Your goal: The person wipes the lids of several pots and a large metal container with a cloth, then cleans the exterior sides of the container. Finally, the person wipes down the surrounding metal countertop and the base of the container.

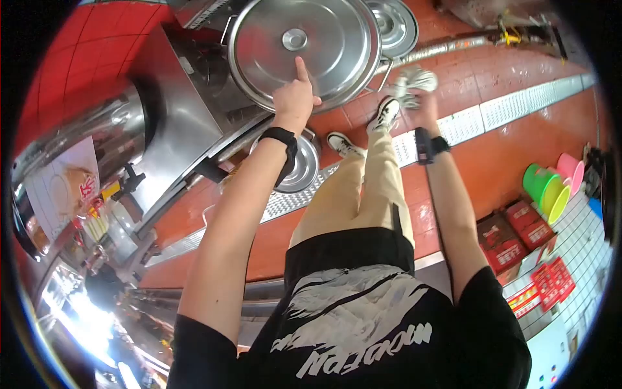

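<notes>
My left hand reaches over a large round metal pot lid. Its index finger points at the lid's round knob, just short of it, with the thumb held apart and the other fingers curled; it holds nothing. The lid sits on a wide pot with a side handle. To the right, my right hand, smeared by motion, is closed around a whitish crumpled bundle, possibly a cloth. Both wrists wear black bands.
A smaller lidded pot stands behind the large one, and another metal vessel below my left forearm. A steel counter runs along the left. Drain grating crosses the red tiled floor. Green bucket and red boxes stand right.
</notes>
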A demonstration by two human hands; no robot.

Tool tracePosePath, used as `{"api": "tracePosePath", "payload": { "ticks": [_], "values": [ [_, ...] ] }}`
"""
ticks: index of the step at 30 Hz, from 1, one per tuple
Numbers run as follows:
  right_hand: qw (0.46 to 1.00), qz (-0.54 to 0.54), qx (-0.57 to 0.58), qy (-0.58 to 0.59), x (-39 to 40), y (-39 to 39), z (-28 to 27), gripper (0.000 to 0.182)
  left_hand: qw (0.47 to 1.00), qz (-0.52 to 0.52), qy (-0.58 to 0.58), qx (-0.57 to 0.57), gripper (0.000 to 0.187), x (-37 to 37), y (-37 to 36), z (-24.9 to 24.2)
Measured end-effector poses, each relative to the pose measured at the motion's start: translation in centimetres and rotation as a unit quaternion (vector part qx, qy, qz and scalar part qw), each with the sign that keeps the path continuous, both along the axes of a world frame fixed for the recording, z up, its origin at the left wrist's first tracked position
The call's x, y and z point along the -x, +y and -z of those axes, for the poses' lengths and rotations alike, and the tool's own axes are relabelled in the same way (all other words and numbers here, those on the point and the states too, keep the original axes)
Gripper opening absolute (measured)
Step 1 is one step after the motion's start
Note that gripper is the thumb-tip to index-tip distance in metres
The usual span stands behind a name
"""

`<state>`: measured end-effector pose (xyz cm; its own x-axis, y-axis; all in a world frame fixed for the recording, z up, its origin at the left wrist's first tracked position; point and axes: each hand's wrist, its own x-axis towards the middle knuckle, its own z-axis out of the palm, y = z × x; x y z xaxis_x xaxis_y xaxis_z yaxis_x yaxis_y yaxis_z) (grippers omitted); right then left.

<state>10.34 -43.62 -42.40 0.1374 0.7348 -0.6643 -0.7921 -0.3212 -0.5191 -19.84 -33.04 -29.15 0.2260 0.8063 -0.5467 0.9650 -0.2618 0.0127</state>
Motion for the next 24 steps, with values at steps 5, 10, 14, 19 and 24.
{"api": "tracePosePath", "payload": {
  "ticks": [5,10,14,19,24],
  "values": [
    [0.963,0.022,-0.058,-0.263,-0.5,6.7,-11.5,0.035,0.998,-0.05,-0.024,0.013,0.113,-0.5,-0.2,0.9],
    [0.572,-0.295,-0.152,-0.75,8.2,8.6,-9.8,0.067,0.998,-0.057,-0.041,-0.002,0.113,-0.2,-0.4,0.4],
    [0.465,-0.418,-0.157,-0.765,14.5,7.9,-10.8,0.087,0.997,-0.062,-0.053,-0.015,0.113,0.0,-0.7,0.3],
    [0.44,-0.406,-0.184,-0.78,14.3,8.3,-11.2,0.07,0.997,-0.056,-0.058,-0.011,0.102,0.2,-0.5,0.7],
    [0.47,-0.467,-0.276,-0.696,12.0,7.0,-10.4,0.055,0.997,-0.049,-0.04,-0.037,0.091,0.5,-1.2,2.0]
  ]
}}
